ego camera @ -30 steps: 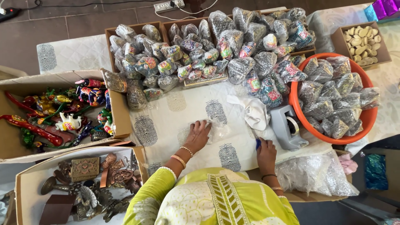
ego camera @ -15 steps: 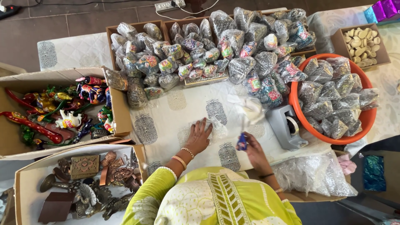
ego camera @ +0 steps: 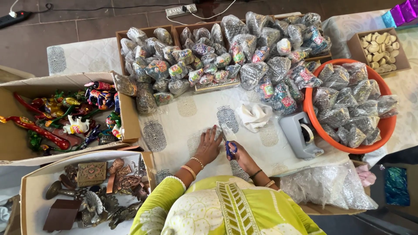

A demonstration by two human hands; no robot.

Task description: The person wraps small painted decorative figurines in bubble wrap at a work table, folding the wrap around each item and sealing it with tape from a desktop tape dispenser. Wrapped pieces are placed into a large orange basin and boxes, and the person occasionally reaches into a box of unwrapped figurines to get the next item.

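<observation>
two hands side by side: my left hand [ego camera: 208, 147] spread flat on the printed cloth [ego camera: 174, 126], right hand [ego camera: 242, 157] gripping blue-handled scissors [ego camera: 229, 147], blades toward left fingers.

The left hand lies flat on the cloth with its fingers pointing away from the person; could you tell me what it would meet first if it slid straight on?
The left hand would probably cross bare printed cloth, then meet the wrapped packets.

Blue-handled scissors [ego camera: 230, 149] in my right-hand fingers [ego camera: 237, 153], blades pointing away, low over clear film under my left hand [ego camera: 208, 147].
</observation>
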